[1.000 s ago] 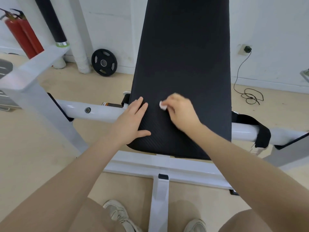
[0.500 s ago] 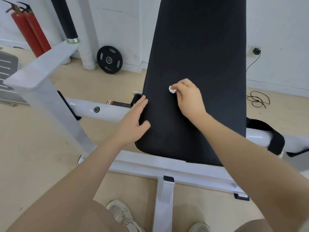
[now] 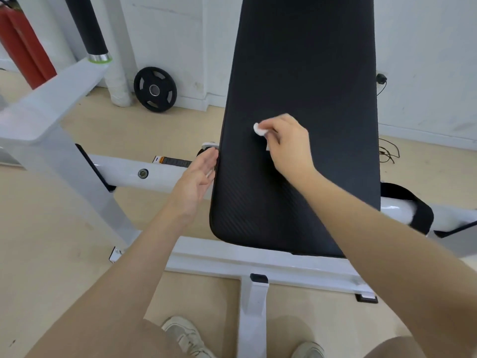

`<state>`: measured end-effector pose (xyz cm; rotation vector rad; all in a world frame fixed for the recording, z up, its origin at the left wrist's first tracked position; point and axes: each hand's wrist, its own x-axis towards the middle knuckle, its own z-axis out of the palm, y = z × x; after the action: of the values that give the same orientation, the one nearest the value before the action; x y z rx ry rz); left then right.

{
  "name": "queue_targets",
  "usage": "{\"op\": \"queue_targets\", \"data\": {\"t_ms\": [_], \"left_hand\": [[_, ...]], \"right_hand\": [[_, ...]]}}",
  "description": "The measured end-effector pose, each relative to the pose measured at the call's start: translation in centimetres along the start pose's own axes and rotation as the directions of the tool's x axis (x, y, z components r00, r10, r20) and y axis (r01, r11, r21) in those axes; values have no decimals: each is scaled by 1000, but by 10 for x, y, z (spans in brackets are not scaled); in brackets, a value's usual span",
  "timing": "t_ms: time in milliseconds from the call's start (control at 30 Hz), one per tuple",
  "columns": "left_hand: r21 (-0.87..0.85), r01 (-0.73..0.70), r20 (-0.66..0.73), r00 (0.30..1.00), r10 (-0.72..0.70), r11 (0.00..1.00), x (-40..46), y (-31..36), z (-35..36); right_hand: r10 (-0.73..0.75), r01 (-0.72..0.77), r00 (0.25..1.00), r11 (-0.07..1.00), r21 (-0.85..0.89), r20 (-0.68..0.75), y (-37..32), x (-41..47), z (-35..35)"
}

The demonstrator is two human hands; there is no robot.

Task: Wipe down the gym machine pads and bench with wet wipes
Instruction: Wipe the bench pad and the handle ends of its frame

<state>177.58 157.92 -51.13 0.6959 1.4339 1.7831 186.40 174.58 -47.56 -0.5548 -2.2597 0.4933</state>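
A long black bench pad (image 3: pixel 304 81) runs away from me, mounted on a white metal frame (image 3: pixel 258 264). My right hand (image 3: pixel 289 144) presses a small bunched white wet wipe (image 3: pixel 259 129) onto the pad's left-middle area, with only a bit of the wipe showing past my fingers. My left hand (image 3: pixel 197 180) is beside the pad's left edge, fingers apart and holding nothing, fingertips near or touching the pad's side.
A white crossbar (image 3: pixel 134 171) runs left from the bench, with a white upright post (image 3: pixel 51 140) beyond it. A black weight plate (image 3: pixel 155 89) leans on the wall, red fire extinguishers (image 3: pixel 23 52) stand far left, a cable (image 3: pixel 387 151) lies on the floor right. My shoes (image 3: pixel 185 337) are below.
My right hand with the wipe has moved up the pad, away from me. My left hand has slid off the pad's surface to its left edge.
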Motion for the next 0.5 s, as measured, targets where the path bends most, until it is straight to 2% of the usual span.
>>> {"op": "queue_targets", "data": {"t_ms": [67, 167, 300, 433, 467, 500], "left_hand": [[-75, 19, 10, 1000, -18, 997, 1, 0, -5], [-116, 21, 11, 1000, -20, 993, 2, -4, -11], [-119, 16, 4, 1000, -16, 993, 3, -4, -11], [-191, 38, 54, 998, -28, 981, -3, -5, -13], [-230, 50, 61, 997, -37, 972, -3, -5, -14], [-274, 65, 55, 997, -51, 959, -2, -5, -15]], "right_hand": [[17, -14, 999, 998, -69, 45, 1, 19, 14], [-113, 137, 983, 977, -164, 148, -9, 4, 35], [-295, 331, 908, 940, -78, 299, -23, -48, 35], [-437, 506, 759, 862, -15, 483, -31, -100, 29], [-454, 522, 740, 853, 3, 496, -34, -99, 27], [-447, 505, 755, 863, 9, 480, -37, -90, 25]]}}
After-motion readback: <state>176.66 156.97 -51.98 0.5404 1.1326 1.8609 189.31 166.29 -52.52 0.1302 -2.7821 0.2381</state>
